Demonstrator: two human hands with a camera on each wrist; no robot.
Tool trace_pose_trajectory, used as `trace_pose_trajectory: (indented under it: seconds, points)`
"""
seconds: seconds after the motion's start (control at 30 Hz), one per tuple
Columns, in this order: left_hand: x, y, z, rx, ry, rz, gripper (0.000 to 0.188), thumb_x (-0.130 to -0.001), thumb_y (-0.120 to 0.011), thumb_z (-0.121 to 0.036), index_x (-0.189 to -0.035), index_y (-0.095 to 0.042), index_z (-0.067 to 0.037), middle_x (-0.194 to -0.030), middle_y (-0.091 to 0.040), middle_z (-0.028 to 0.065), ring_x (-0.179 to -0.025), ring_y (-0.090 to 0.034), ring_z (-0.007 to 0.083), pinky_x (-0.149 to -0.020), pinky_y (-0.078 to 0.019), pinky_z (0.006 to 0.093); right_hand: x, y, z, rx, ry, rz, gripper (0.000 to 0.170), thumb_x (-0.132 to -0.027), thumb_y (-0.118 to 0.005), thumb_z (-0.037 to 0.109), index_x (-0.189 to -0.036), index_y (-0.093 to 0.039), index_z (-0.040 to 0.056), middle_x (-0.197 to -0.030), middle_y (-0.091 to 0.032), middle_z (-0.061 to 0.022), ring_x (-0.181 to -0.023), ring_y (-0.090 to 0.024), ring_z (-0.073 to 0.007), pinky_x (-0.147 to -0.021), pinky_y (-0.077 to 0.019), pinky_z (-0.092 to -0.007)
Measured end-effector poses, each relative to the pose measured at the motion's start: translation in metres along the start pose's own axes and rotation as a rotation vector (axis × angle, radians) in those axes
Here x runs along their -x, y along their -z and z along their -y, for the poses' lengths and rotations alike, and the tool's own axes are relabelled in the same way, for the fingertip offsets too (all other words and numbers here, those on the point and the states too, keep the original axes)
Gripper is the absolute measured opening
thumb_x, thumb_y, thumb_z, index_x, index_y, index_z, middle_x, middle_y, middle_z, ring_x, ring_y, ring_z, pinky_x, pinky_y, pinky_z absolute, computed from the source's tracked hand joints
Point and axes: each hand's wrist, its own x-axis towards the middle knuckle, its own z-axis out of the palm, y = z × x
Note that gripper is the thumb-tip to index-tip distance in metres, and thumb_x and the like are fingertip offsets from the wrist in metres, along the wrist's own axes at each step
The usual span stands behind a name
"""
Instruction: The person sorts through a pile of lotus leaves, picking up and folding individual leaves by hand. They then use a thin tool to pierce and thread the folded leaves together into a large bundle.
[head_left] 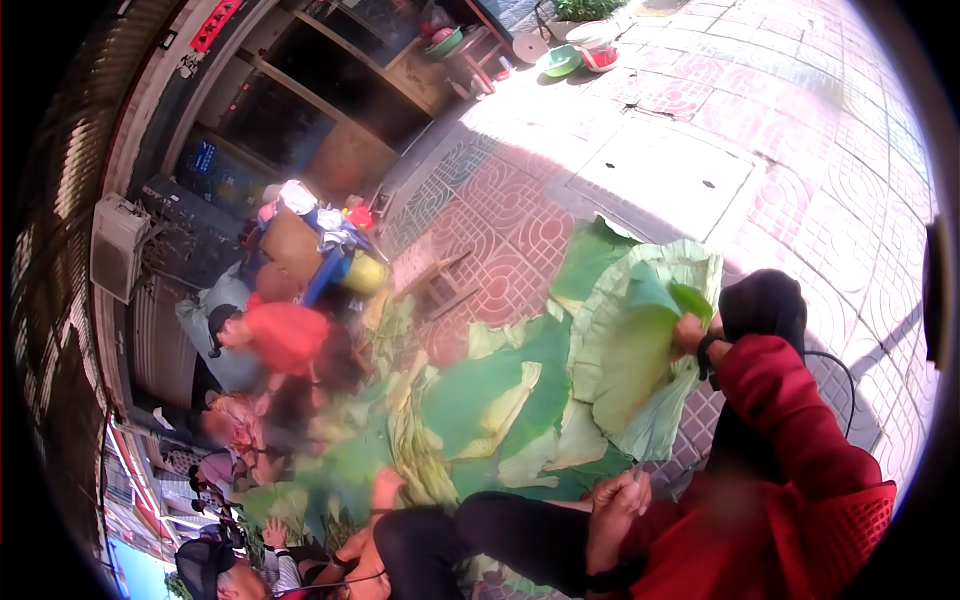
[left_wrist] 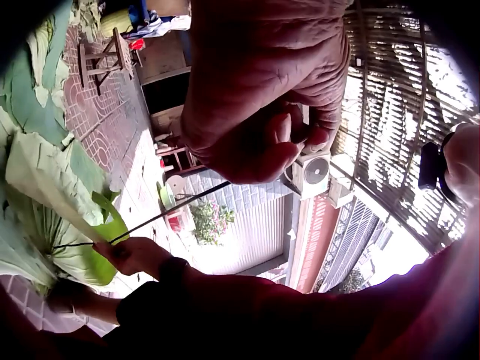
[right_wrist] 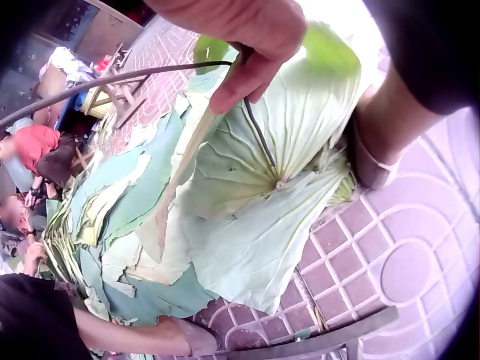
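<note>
A large lotus leaf (head_left: 630, 360), pale veined underside up, lies on a heap of lotus leaves (head_left: 470, 400) between the knees. My right hand (head_left: 690, 335) grips this leaf's folded edge, with fingertips and thumb pinching it in the right wrist view. A thin dark cord (right_wrist: 135, 73) runs under that hand and down to the leaf's centre. My left hand (head_left: 618, 505) is held back near my lap. In the left wrist view its curled fingers (left_wrist: 262, 161) pinch the cord's other end, and the cord stretches from there across to my right hand.
Red patterned paving (head_left: 510, 250) surrounds the heap. Several people sit along the left, one in a red top (head_left: 285, 335). A small wooden stool (head_left: 440, 285) stands past the leaves. Basins, one a green basin (head_left: 560, 62), lie farther off. A shoe (right_wrist: 375, 169) is beside the leaf.
</note>
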Motion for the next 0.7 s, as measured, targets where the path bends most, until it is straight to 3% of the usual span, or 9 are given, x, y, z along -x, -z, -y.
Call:
trace_pose_trajectory:
  seconds: [0.1, 0.23, 0.3, 0.33, 0.43, 0.53, 0.63, 0.7]
  points:
    - [0.000, -0.003, 0.003, -0.033, 0.045, -0.064, 0.032, -0.090, -0.053, -0.019, -0.062, -0.043, -0.006, -0.058, -0.036, -0.0004, -0.053, -0.035, 0.0113, -0.048, -0.0306, 0.0244, -0.030, -0.041, 0.000, -0.466, -0.149, -0.074, 0.013, -0.073, -0.066, 0.028, -0.074, -0.068, 0.0158, -0.070, -0.063, -0.0017, -0.062, -0.063, -0.0186, -0.048, -0.0472, -0.0310]
    - [-0.001, -0.004, 0.003, -0.033, 0.062, -0.096, 0.032, -0.090, -0.052, -0.017, -0.062, -0.043, -0.006, -0.058, -0.036, -0.0004, -0.053, -0.035, 0.0115, -0.050, -0.0318, 0.0245, -0.067, -0.082, -0.003, -1.485, -0.334, -0.260, 0.017, -0.080, -0.060, 0.028, -0.075, -0.065, 0.0120, -0.070, -0.061, -0.0043, -0.062, -0.062, -0.0213, -0.052, -0.0477, -0.0321]
    - [0.001, 0.001, 0.006, 0.022, 0.068, -0.114, 0.032, -0.090, -0.052, -0.018, -0.061, -0.042, -0.006, -0.058, -0.035, -0.0004, -0.053, -0.034, 0.0114, -0.049, -0.0313, 0.0244, -0.083, -0.084, 0.001, -1.566, -0.460, -0.342, 0.020, -0.083, -0.058, 0.028, -0.076, -0.063, 0.0101, -0.071, -0.060, -0.0056, -0.063, -0.061, -0.0226, -0.054, -0.0479, -0.0327]
    - [0.001, 0.002, 0.007, 0.050, 0.071, -0.123, 0.033, -0.090, -0.052, -0.019, -0.061, -0.041, -0.007, -0.058, -0.035, -0.0004, -0.053, -0.034, 0.0114, -0.049, -0.0310, 0.0243, -0.094, -0.076, 0.010, -0.971, -0.814, -0.405, 0.013, -0.077, -0.066, 0.025, -0.069, -0.066, 0.0154, -0.066, -0.061, 0.0011, -0.060, -0.062, -0.0153, -0.050, -0.0474, -0.0239]
    - [0.002, -0.001, 0.001, 0.074, 0.036, -0.003, 0.035, -0.089, -0.052, -0.021, -0.060, -0.040, -0.007, -0.058, -0.034, -0.0005, -0.053, -0.033, 0.0111, -0.049, -0.0299, 0.0243, -0.081, -0.109, -0.024, -1.838, -0.345, -0.179, 0.021, -0.084, -0.058, 0.026, -0.081, -0.062, 0.0056, -0.076, -0.061, -0.0107, -0.067, -0.062, -0.0276, -0.056, -0.0507, -0.0363]
    - [0.002, -0.015, -0.012, 0.063, -0.012, 0.063, 0.036, -0.088, -0.053, -0.024, -0.059, -0.039, -0.007, -0.057, -0.034, -0.0001, -0.053, -0.033, 0.0108, -0.049, -0.0289, 0.0245, -0.067, -0.148, -0.051, -2.584, 0.307, 0.152, 0.032, -0.090, -0.050, 0.027, -0.094, -0.057, -0.0043, -0.086, -0.061, -0.0225, -0.073, -0.062, -0.0398, -0.061, -0.0540, -0.0488]
    - [0.003, -0.016, -0.011, 0.036, -0.003, 0.004, 0.036, -0.087, -0.053, -0.023, -0.058, -0.040, -0.007, -0.056, -0.033, -0.0003, -0.052, -0.032, 0.0108, -0.048, -0.0287, 0.0248, -0.029, -0.096, -0.048, -2.296, 0.393, 0.347, 0.038, -0.091, -0.047, 0.029, -0.104, -0.054, -0.0061, -0.092, -0.061, -0.0267, -0.079, -0.063, -0.0428, -0.067, -0.0550, -0.0538]
    - [0.000, -0.013, -0.008, 0.059, -0.015, 0.012, 0.036, -0.087, -0.054, -0.022, -0.058, -0.040, -0.007, -0.055, -0.033, -0.0003, -0.051, -0.032, 0.0108, -0.048, -0.0289, 0.0251, -0.068, -0.112, -0.033, -1.999, 0.321, 0.046, 0.029, -0.067, -0.068, 0.033, -0.075, -0.060, 0.0058, -0.067, -0.057, -0.0131, -0.060, -0.058, -0.0316, -0.055, -0.0474, -0.0423]
